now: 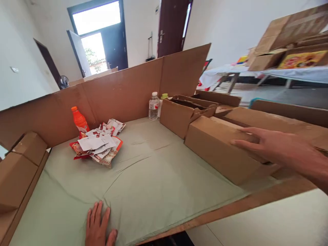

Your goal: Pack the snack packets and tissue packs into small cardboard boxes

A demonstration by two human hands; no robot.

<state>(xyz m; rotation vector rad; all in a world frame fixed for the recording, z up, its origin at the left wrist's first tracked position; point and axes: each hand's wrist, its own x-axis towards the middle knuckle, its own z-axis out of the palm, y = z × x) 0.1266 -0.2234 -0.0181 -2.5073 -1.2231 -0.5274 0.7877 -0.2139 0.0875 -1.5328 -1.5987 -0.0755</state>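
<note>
Left hand [98,223] nearest the lens: palm down on the pale green cloth [153,177], fingers straight and slightly spread. Cloth is thin, matte, wrinkled in long creases, laid over a board with a raw brown edge [217,212]. Right hand [266,145] is well apart from it, thumb and fingers extended over the top of a long plain cardboard carton [220,153] at the right side of the cloth; looks like a light rest, but the far fingers are hidden, so can't tell the full contact.

Next to that carton, farther back: open-topped corrugated box [176,118], brown, with uneven cut edges. More folded cardboard [19,167] along the left side. Tall cardboard panel [123,87] closes the back, vertical fold lines visible.

Left of centre, near the panel: loose heap of crinkled snack packets [99,143], glossy red, white and orange film. Printed lettering on them, too small and folded to read reliably. Orange plastic bottle [80,119], orange cap, right behind the heap. Clear ribbed bottle [153,107], white cap, red mark on label, text unreadable. Green-capped bottle [164,96] just beside it, partly hidden.

Background table: yellow-and-red printed box [299,60], brand unreadable.
</note>
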